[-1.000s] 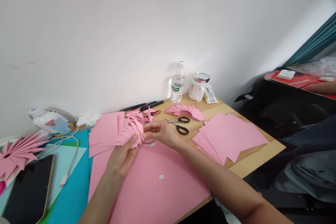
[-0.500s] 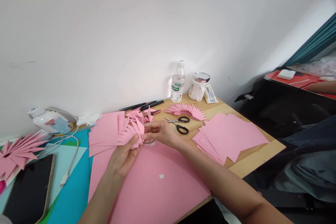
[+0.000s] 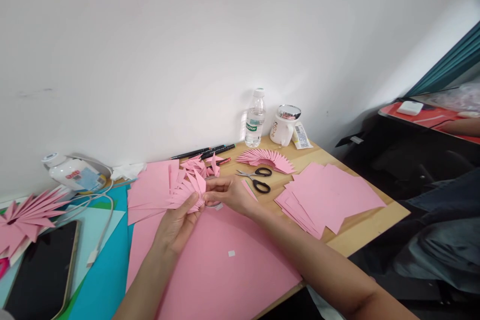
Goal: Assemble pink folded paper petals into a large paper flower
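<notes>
At far left, a pink star-shaped paper rosette with pointed folds point(image 3: 33, 222) lies beside a black-screened phone with a gold-toned rim point(image 3: 43, 270); behind them, near the wall, is a white plastic bottle with a blue and red label point(image 3: 77, 175). Bright blue paper sheets point(image 3: 103, 265) come next. At centre, above a large flat pink sheet point(image 3: 225, 282), the person's left hand point(image 3: 175, 224) holds a small pink fan of narrow folded paper pieces point(image 3: 187, 191), its fingers clamped on the gathered lower edge, thumb on top. The right hand point(image 3: 233, 194) meets it from the other side, fingertips pinched together on the fan's right end. The fan looks very light, with crisp folds that would probably crease or slip apart if squeezed; the gathered base seems the safest hold, the thin points the weakest. Whether it touches the papers beneath cannot be told. To the right lie black-handled scissors with open blades point(image 3: 258, 179), a curved pink fan of many folds point(image 3: 266, 157) behind them, and then a loose stack of pink paper sheets point(image 3: 332, 195) on the pale wooden bench point(image 3: 375, 232).
</notes>
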Demonstrator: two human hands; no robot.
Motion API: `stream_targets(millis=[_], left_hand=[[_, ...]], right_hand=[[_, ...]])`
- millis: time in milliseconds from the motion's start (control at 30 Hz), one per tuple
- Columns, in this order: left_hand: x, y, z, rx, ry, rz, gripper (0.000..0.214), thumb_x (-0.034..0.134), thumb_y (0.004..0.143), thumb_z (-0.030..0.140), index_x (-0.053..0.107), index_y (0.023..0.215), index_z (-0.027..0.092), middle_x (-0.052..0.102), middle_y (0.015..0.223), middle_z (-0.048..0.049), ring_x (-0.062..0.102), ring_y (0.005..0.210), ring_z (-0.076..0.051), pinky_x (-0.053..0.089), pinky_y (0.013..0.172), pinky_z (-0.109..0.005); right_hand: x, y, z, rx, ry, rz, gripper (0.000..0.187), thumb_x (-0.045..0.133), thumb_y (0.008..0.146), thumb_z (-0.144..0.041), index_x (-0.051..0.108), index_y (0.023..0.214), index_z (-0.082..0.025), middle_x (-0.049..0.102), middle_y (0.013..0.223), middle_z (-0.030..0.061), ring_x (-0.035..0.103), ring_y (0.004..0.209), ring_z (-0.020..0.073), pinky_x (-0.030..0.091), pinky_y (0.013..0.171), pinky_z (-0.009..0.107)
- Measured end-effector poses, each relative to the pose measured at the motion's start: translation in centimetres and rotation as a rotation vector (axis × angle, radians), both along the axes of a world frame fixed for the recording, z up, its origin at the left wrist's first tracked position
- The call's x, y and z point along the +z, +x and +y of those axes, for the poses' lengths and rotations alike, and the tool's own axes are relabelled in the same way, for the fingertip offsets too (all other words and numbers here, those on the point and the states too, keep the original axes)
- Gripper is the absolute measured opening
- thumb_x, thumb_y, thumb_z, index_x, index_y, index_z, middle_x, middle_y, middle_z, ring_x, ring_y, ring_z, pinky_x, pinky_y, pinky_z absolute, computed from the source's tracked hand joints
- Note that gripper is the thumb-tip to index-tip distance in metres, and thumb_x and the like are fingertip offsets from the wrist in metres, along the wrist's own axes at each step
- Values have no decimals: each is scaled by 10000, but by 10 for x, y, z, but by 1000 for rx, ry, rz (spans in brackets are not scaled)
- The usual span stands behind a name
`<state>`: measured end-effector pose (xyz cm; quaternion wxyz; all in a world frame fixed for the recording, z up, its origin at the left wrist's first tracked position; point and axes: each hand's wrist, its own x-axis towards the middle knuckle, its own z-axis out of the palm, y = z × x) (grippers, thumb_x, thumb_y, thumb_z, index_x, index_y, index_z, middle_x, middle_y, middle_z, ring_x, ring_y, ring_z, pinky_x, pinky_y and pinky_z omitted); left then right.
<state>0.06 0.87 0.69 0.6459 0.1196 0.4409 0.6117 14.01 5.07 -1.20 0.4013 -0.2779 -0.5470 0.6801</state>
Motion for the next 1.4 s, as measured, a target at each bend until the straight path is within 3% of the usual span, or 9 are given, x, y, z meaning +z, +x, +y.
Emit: stream_targets(millis=[133, 300, 967, 1167, 1400], left_hand=[[-1, 0, 0, -22, 68, 26, 416, 649, 683, -46, 635, 1056, 137, 711, 860, -84, 684, 727, -192, 580, 642, -282], [-2, -1, 0, -24, 39, 44, 341, 602, 723, -51, 649, 1012, 122, 707, 826, -92, 679, 704, -182, 571, 610, -263], [-1, 1, 0, -2, -48, 33, 211, 569, 758, -42, 662, 888, 96, 684, 761, -96, 659, 662, -163, 566, 586, -243], [-3, 0, 0, 12, -52, 21, 203, 574, 749, -49, 663, 872, 86, 686, 754, -105, 662, 668, -170, 568, 601, -259], [-8, -2, 1, -44, 144, 94, 331, 699, 662, -6, 665, 973, 102, 715, 817, -90, 681, 763, -202, 568, 695, -287]], right_hand=[[0, -2, 0, -21, -45, 35, 394, 801, 480, -472, 644, 614, -136, 527, 585, -36, 546, 592, 104, 494, 644, 253], [1, -2, 0, -43, -68, 27, 424, 813, 420, -484, 672, 612, -134, 540, 575, -32, 542, 583, 108, 509, 643, 262], [-3, -7, -2, -123, -105, 29, 403, 825, 439, -418, 672, 667, -122, 603, 635, -15, 568, 565, 93, 492, 607, 251], [-5, -8, -2, -132, -145, 48, 449, 844, 388, -400, 654, 685, -123, 621, 610, -16, 569, 535, 83, 475, 553, 213], [-2, -8, -2, -160, -169, 30, 418, 838, 389, -420, 618, 597, -130, 615, 559, -22, 594, 522, 102, 504, 566, 241]])
